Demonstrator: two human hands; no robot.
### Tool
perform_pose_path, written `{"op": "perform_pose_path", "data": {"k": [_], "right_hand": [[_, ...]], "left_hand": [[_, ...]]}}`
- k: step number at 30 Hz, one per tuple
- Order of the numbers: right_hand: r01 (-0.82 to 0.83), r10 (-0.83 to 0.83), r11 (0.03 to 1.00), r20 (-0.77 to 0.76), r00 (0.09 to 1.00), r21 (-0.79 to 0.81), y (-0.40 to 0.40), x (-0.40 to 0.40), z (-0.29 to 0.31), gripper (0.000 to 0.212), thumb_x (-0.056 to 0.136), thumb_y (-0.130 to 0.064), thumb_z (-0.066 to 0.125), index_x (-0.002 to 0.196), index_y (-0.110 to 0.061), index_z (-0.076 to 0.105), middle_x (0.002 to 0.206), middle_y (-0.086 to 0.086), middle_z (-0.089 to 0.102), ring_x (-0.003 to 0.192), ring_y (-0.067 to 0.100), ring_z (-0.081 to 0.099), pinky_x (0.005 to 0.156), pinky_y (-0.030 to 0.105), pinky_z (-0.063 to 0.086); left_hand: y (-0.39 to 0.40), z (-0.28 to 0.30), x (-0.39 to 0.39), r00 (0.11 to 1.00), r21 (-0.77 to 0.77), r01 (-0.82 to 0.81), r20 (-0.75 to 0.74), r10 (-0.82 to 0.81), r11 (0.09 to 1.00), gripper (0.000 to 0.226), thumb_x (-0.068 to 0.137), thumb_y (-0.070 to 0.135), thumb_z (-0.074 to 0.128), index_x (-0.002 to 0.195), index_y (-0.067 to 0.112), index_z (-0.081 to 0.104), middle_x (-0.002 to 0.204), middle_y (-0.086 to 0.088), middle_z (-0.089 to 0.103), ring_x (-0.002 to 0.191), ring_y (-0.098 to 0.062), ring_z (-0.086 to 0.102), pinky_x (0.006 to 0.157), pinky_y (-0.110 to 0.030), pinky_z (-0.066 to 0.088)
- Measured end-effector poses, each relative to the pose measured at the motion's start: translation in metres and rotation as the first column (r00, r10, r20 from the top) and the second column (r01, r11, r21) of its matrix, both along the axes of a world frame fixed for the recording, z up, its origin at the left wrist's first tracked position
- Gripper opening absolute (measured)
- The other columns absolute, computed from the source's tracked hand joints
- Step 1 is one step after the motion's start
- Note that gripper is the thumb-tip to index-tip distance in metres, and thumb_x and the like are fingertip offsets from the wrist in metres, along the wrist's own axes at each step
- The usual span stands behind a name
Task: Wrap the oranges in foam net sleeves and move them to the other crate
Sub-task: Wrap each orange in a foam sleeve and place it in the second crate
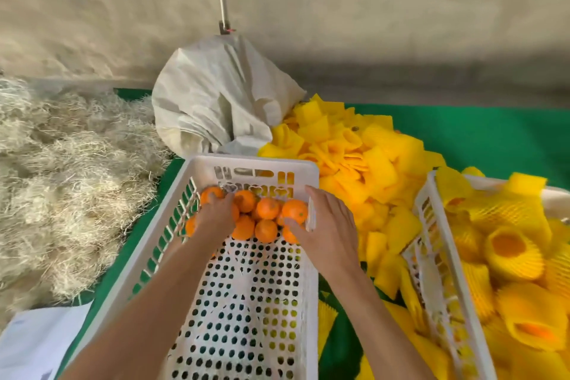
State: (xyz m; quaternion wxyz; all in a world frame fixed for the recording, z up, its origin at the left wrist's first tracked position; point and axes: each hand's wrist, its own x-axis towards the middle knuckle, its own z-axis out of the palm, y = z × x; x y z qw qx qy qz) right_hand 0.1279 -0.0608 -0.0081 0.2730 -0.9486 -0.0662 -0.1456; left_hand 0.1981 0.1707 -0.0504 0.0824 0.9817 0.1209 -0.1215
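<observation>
Both hands (216, 214) (327, 225) reach the oranges (266, 208); no writing legible.

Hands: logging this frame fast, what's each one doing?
Left hand: reaches into the oranges; grip cannot be told.
Right hand: open, fingers touching an orange.

- Both bare forearms come in from the bottom edge and reach forward, away from the person.
- The left hand (216, 214) is seen from the back, palm down. Its fingers point forward and bend downward at the tips. What the fingertips hold, if anything, is hidden.
- The right hand (324, 225) is also palm down, a little to the right of the left one. Its fingers are quite straight, the thumb (293, 225) is spread toward the left hand.
- The two hands are apart, not touching.
</observation>
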Motion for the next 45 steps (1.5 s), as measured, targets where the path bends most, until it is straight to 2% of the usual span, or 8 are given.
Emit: {"op": "perform_pose_path", "data": {"k": [6,11,21,33,36,40,43,45], "right_hand": [[0.061,-0.059,0.997,0.045,0.997,-0.039,-0.035,-0.003,0.000,0.071,0.091,-0.060,0.064,0.149,-0.024,0.047,0.150,-0.003,0.051,0.141,0.018,0.043,0.116,0.038,0.036],[0.107,-0.109,0.993,-0.027,0.994,-0.059,-0.078,-0.025,-0.002,0.077,0.091,-0.062,0.062,0.154,-0.025,0.039,0.152,0.000,0.048,0.143,0.020,0.040,0.118,0.040,0.032],[0.034,-0.184,0.961,-0.542,0.820,-0.274,-0.137,-0.081,-0.072,0.082,0.092,-0.052,0.065,0.157,-0.022,0.026,0.146,0.010,0.048,0.136,0.033,0.045,0.109,0.046,0.042],[-0.017,-0.277,0.824,-0.429,0.860,-0.567,-0.148,-0.101,-0.121,0.017,0.099,-0.027,0.053,0.104,-0.025,0.069,0.106,-0.002,0.074,0.105,0.018,0.066,0.100,0.033,0.039],[0.177,-0.265,0.927,-0.243,0.933,-0.331,-0.140,-0.099,-0.100,0.019,0.098,-0.032,0.059,0.108,-0.022,0.072,0.106,-0.002,0.074,0.101,0.020,0.068,0.096,0.035,0.045],[0.195,-0.190,0.921,-0.047,0.981,0.336,-0.120,-0.102,-0.047,0.021,0.095,-0.030,0.068,0.115,-0.026,0.064,0.107,-0.008,0.067,0.097,0.011,0.063,0.076,0.026,0.051],[0.058,-0.032,0.869,-0.062,0.998,0.491,-0.110,-0.108,-0.013,0.026,0.095,-0.041,0.066,0.118,-0.043,0.054,0.114,-0.023,0.062,0.105,-0.006,0.056,0.078,0.011,0.043],[-0.032,0.112,0.865,-0.129,0.985,0.501,-0.107,-0.111,0.000,0.035,0.092,-0.059,0.061,0.123,-0.046,0.050,0.121,-0.027,0.059,0.113,-0.009,0.052,0.083,0.012,0.044]], "left_hand": [[-0.023,0.044,-0.019,0.990,0.039,0.038,0.132,-0.042,0.999,0.051,0.091,0.026,0.065,0.138,0.031,0.047,0.140,-0.019,0.040,0.112,-0.045,0.061,0.077,-0.050,0.050],[-0.074,0.086,-0.072,0.921,-0.262,0.169,0.387,-0.057,0.950,0.068,0.076,0.050,0.082,0.136,0.040,0.050,0.125,-0.010,0.049,0.102,-0.038,0.063,0.078,-0.046,0.056],[-0.188,0.068,-0.160,0.892,-0.464,0.330,0.438,-0.111,0.822,0.065,0.074,0.055,0.082,0.128,0.041,0.048,0.115,0.003,0.046,0.093,-0.027,0.061,0.070,-0.040,0.056],[-0.188,0.058,-0.188,0.943,-0.666,0.198,0.330,0.047,0.720,0.080,0.073,0.057,0.084,0.138,0.030,0.045,0.128,0.008,0.045,0.106,-0.017,0.058,0.086,-0.039,0.056],[-0.185,0.064,-0.188,0.960,-0.861,0.113,0.222,0.168,0.495,0.061,0.072,0.056,0.089,0.118,0.029,0.060,0.105,0.003,0.069,0.087,-0.021,0.071,0.072,-0.036,0.060],[-0.180,0.078,-0.185,0.949,-0.983,-0.179,-0.180,0.260,-0.030,0.065,0.067,0.061,0.088,0.119,0.026,0.071,0.109,0.002,0.077,0.099,-0.023,0.076,0.080,-0.039,0.064],[-0.179,0.084,-0.182,0.940,-0.906,-0.266,-0.320,0.119,-0.329,0.060,0.077,0.062,0.081,0.128,0.034,0.068,0.125,-0.006,0.074,0.118,-0.034,0.069,0.097,-0.056,0.058],[-0.181,0.087,-0.179,0.952,-0.895,-0.248,-0.296,0.076,-0.372,0.068,0.080,0.067,0.074,0.137,0.032,0.062,0.126,-0.010,0.074,0.118,-0.033,0.069,0.102,-0.057,0.054]]}}
